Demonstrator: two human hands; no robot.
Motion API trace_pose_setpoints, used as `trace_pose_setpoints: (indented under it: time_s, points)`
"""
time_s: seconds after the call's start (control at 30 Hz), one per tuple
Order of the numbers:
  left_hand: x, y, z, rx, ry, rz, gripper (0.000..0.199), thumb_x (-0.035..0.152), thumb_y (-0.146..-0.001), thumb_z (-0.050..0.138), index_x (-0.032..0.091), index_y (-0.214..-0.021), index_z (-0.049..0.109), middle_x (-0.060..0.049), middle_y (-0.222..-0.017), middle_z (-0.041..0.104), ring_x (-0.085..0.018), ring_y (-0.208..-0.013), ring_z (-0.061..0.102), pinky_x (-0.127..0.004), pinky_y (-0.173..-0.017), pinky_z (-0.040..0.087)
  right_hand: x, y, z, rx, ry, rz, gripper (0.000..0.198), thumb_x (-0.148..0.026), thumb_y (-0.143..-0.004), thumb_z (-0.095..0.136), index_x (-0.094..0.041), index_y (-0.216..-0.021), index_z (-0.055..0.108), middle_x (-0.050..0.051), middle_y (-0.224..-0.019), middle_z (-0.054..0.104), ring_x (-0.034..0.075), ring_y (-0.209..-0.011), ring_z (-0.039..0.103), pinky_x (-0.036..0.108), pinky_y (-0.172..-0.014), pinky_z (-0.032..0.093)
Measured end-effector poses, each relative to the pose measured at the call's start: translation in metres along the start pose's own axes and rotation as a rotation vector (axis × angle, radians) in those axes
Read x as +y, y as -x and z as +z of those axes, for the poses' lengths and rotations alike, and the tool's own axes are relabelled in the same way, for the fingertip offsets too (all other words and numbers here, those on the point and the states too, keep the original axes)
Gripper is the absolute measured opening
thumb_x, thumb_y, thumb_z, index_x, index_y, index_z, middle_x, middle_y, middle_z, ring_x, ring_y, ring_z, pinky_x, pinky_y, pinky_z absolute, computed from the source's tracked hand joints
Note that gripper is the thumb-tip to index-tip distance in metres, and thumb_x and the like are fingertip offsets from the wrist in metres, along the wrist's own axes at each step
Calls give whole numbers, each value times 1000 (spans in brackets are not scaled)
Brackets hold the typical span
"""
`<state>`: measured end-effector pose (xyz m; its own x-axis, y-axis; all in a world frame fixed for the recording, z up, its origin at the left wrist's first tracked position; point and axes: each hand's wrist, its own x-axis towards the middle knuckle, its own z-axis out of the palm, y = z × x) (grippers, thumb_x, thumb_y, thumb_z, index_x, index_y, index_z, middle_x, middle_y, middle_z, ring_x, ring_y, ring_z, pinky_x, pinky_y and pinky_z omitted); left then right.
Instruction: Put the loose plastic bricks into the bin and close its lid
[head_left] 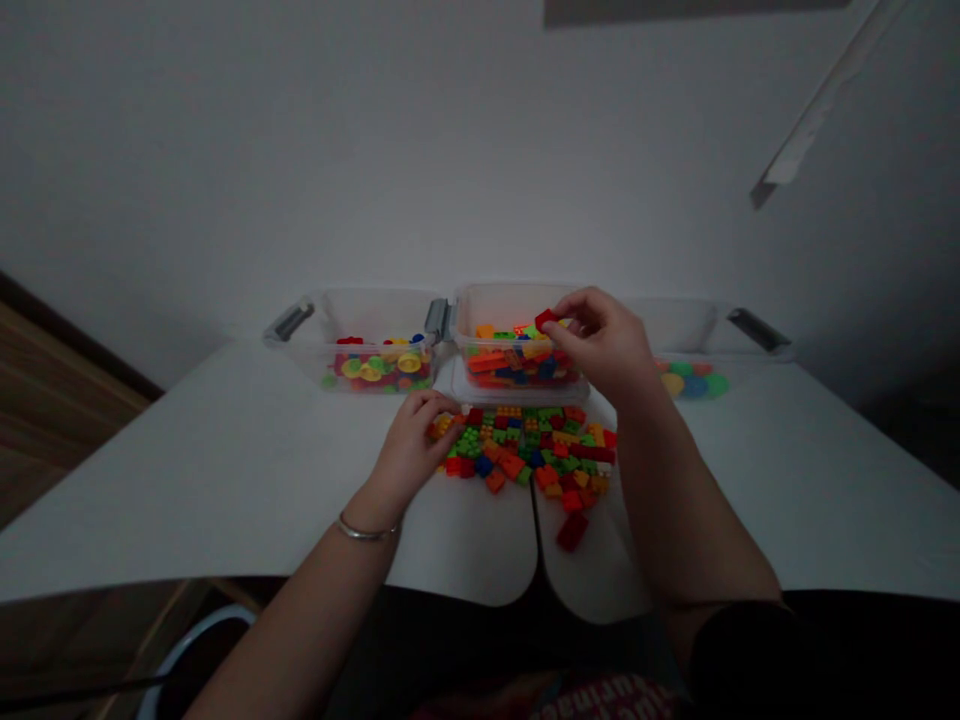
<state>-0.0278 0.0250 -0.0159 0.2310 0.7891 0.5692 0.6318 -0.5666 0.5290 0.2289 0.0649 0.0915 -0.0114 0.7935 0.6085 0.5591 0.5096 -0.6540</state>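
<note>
My right hand (607, 340) is raised at the front right of the middle clear box (517, 300), pinching a red building brick (544, 320) over its rim. That box holds orange, blue, green and yellow bricks. At the left edge of a loose brick pile (517, 450) is my left hand (412, 445), fingers curled around what looks like an orange building brick (457, 421); the fingers partly cover it. A larger red brick (572, 532) lies apart, in front of the pile.
A left clear box (360, 310) contains yellow, red and green pieces. Coloured discs show in the right clear box (675, 315), partly behind my right hand. All stand along the back of the white table (300, 460), against the wall. A dark gap (536, 530) splits the table's front.
</note>
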Motion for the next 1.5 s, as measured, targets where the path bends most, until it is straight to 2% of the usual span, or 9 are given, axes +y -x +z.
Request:
trace_pose_setpoints:
  time_s: [0.07,0.17,0.37,0.6,0.7,0.87,1.03,1.23,1.5]
  points:
    - [-2,1,0,-18,1,0,9,22,-89,64,21,-98,64,-5,-105,59,-21,-100,60,-39,-95,51,8,-4,-4,70,74,-7,13,-32,-80,68,-21,-86,66,1,-81,68,16,-72,60,31,-69,46]
    - [-7,2,2,-44,-15,-7,11,21,-87,66,21,-99,64,-6,-104,59,-21,-100,59,-40,-95,50,18,-9,-5,80,192,13,11,-31,-80,68,-22,-84,68,2,-83,70,18,-75,61,33,-72,46]
    - [-15,4,6,-55,-102,-41,16,19,-81,71,21,-97,67,-6,-103,60,-25,-102,58,-45,-96,48,32,-11,0,-16,439,81,15,-31,-84,63,-23,-87,75,5,-84,74,23,-81,65,39,-79,48]
    - [-12,4,6,-115,-93,-37,17,18,-80,70,20,-97,68,-6,-105,61,-24,-103,58,-44,-97,47,31,-11,0,-154,526,171,24,-34,-89,57,-22,-93,77,7,-87,75,25,-82,67,42,-83,49]
    - [-12,3,6,-121,-97,-42,17,19,-81,69,20,-98,68,-7,-105,62,-25,-103,58,-45,-97,47,24,-9,1,-105,522,105,23,-34,-87,58,-22,-96,76,8,-93,75,26,-87,66,43,-88,47]
    - [-13,2,8,-116,-84,-54,17,21,-82,67,21,-99,68,-7,-104,63,-26,-103,59,-47,-98,47,3,-1,5,-40,390,-172,20,-28,-88,58,-19,-97,74,11,-103,73,26,-100,64,42,-95,43]
    - [-12,-1,8,-81,-85,-77,12,25,-85,64,21,-96,68,-7,-101,64,-25,-101,60,-46,-96,49,-16,10,13,-219,321,-291,14,-25,-90,60,-20,-95,72,8,-100,74,23,-98,64,37,-93,43]
    - [-9,-2,6,-6,-142,-171,20,29,-89,57,18,-104,66,-10,-103,63,-26,-100,61,-45,-93,51,-20,22,35,-556,382,-281,17,-25,-90,62,-21,-102,74,7,-107,75,24,-104,65,35,-89,46]
    - [-4,-2,6,24,-287,-279,23,28,-88,52,16,-102,66,-14,-102,63,-31,-96,61,-51,-90,51,-13,32,57,-754,537,-290,23,-28,-92,62,-20,-110,74,8,-111,75,26,-109,65,35,-87,50]
